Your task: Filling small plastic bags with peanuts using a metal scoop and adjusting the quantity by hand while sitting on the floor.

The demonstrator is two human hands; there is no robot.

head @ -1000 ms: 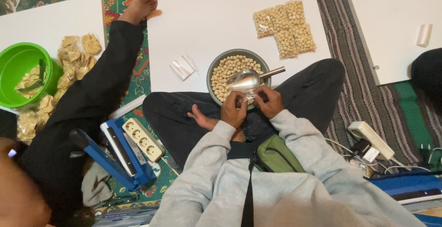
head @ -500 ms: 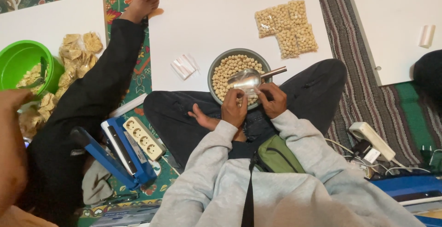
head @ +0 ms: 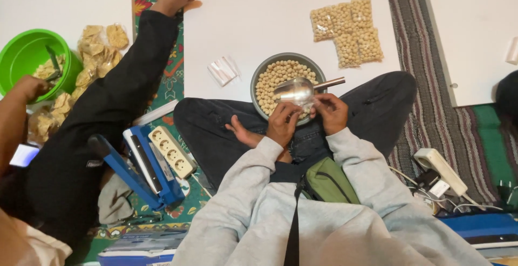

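Two hands meeting at centre frame, above crossed legs in dark trousers. Seen from overhead, seated on a patterned floor mat. Broad white board spread across the upper middle; a second white board at upper left, a third at upper right. Another person's black-trousered leg stretched diagonally across the left side, bare foot at top. Green plastic basin at far left, holding pale chips, with another person's hand at its lower edge. Blue impulse heat sealer at lower left, cream power strip touching it. Grey metal bowl of round tan nuts just above the hands. Cluster of filled clear packets at upper right of the central board. Metal scoop over the bowl, handle pointing right. Left hand curled beneath the scoop, seemingly pinching something small and hidden. Right hand likewise curled, fingertips at the scoop; exact grasp impossible to tell. Small stack of empty plastic bags left of the bowl.
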